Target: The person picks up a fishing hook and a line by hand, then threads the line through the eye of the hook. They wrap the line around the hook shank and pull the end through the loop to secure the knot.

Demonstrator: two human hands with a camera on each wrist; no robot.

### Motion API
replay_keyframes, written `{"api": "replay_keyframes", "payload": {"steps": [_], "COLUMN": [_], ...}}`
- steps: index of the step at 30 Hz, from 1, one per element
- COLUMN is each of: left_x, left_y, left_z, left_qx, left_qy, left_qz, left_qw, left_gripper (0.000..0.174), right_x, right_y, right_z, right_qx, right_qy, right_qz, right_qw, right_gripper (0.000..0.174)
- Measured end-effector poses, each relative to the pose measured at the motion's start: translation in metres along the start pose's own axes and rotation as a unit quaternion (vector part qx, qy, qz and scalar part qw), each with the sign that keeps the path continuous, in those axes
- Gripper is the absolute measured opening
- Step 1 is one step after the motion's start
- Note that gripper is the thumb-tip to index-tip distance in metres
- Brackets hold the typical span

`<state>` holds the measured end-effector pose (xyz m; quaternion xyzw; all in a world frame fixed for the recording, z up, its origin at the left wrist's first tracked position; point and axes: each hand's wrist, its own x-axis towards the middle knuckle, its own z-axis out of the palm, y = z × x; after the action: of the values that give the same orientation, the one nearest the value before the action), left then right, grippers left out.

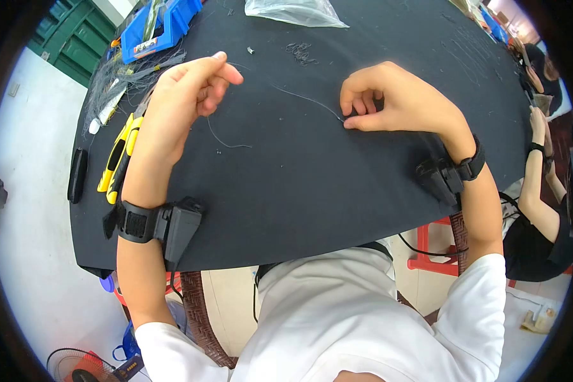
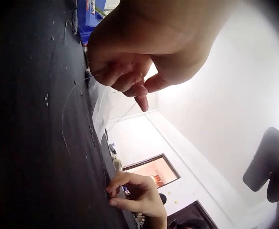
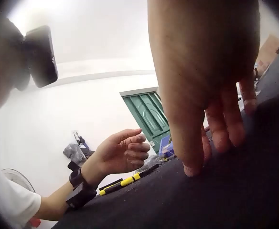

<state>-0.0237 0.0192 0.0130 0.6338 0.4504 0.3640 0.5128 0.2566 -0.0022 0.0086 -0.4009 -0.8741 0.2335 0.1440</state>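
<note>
A thin, pale line [image 1: 309, 98], like fishing line, runs over the black tabletop between the two hands. My left hand [image 1: 188, 92] is raised at the left with curled fingers holding this line; a loose tail [image 2: 63, 119] hangs below the fingers in the left wrist view. On the right, my right hand [image 1: 401, 102] pinches the line's other end between thumb and forefinger, low over the cloth. Yellow and black pliers [image 1: 128, 148] lie beside the left forearm, their head partly hidden by it.
Behind the left hand are a bundle of grey strands [image 1: 105, 89] and a blue bin [image 1: 162, 41]. A clear plastic bag [image 1: 293, 11] and a small dark heap of thin pieces [image 1: 301, 54] lie at the back. A black case [image 1: 77, 175] is near the left edge. Another person [image 1: 536, 191] sits at right.
</note>
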Motion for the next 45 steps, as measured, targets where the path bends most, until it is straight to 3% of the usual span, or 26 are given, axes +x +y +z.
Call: {"api": "replay_keyframes", "payload": {"steps": [3,9,11,13,14,17,19,21,24,27,45], "left_x": [0.000,-0.004,-0.005,-0.006,-0.005,-0.004,-0.009,-0.015,-0.017,-0.013,-0.017], "left_y": [-0.002,-0.005,-0.002,0.005,0.002,-0.004,0.000,0.007,0.004,-0.008,-0.004], "left_z": [0.002,0.005,0.006,0.011,0.015,0.026,0.034,0.040,0.044,0.047,0.051], "left_qx": [0.077,0.295,0.233,0.120,0.099,0.110,0.093,0.047,-0.002,0.008,-0.043], "left_qy": [0.006,0.185,0.131,0.015,-0.016,-0.075,-0.132,-0.168,-0.181,-0.120,-0.064], "left_qz": [0.007,0.160,0.184,0.163,0.203,0.192,0.130,0.038,0.002,0.070,0.010], "left_qw": [0.997,0.924,0.946,0.979,0.974,0.972,0.978,0.984,0.984,0.990,0.997], "left_gripper": [0.034,0.038,0.029,0.022,0.018,0.020,0.021,0.022,0.021,0.021,0.019], "right_x": [0.001,0.000,0.001,0.003,0.005,0.008,0.010,0.010,0.012,0.012,0.012], "right_y": [0.002,-0.003,-0.003,-0.003,-0.004,-0.011,-0.018,-0.021,-0.024,-0.023,-0.022], "right_z": [0.004,0.003,0.004,0.006,0.007,0.009,0.012,0.015,0.016,0.018,0.023], "right_qx": [0.022,0.006,0.001,0.006,0.028,0.129,0.244,0.273,0.300,0.305,0.357], "right_qy": [0.010,-0.002,0.009,0.021,0.027,0.045,0.054,0.083,0.100,0.101,0.074], "right_qz": [-0.002,0.001,-0.009,-0.015,-0.016,-0.020,-0.030,-0.008,0.031,0.036,0.042], "right_qw": [1.000,1.000,1.000,1.000,0.999,0.990,0.968,0.958,0.948,0.946,0.930], "right_gripper": [0.009,0.004,0.005,0.006,0.007,0.008,0.008,0.009,0.009,0.010,0.011]}}
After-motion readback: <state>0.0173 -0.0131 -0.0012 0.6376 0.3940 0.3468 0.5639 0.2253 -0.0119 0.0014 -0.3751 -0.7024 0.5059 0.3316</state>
